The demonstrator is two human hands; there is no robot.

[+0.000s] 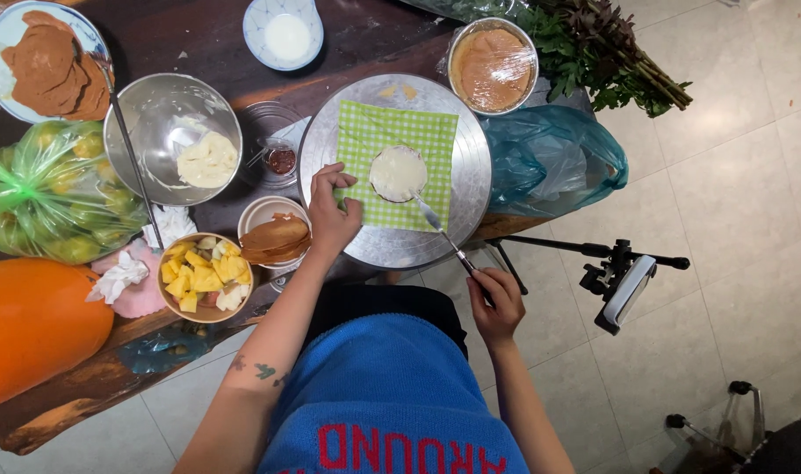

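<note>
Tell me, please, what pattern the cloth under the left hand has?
The cloth is green-and-white checked, seen clearly in the head view.

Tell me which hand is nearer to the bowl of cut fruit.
Left. The left hand rests on the green checked cloth, a little to the right of the bowl of cut fruit. The right hand holds a spatula much farther right.

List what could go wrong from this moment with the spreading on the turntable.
1. The left hand pins only one edge of the green checked cloth; a palette knife stroke could probably drag or bunch it.
2. The right hand grips the knife at its far end, so the cream on the round disc may spread unevenly.
3. The turntable overhangs the table edge and might tip under pressure.
</note>
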